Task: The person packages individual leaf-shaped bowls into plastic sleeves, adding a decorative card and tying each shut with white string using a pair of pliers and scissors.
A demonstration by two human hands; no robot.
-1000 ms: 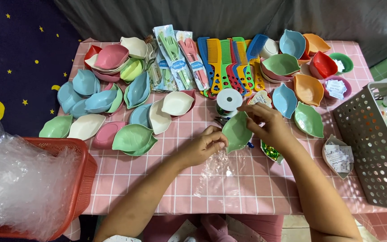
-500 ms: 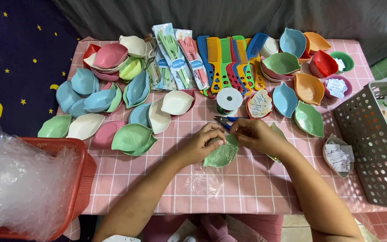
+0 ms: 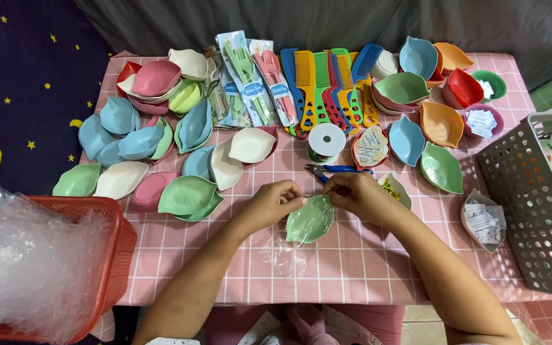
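With the green dish point(image 3: 311, 220) now lowered flat, my left hand point(image 3: 275, 203) and right hand point(image 3: 352, 193) pinch its far rim above the plastic wrap point(image 3: 285, 250).

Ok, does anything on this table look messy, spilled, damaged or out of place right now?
Nothing spilled or broken shows. The only loose bit is a crumpled piece of clear plastic wrap lying on the pink checked tablecloth, just below the pale green leaf-shaped dish that the left hand and right hand hold.
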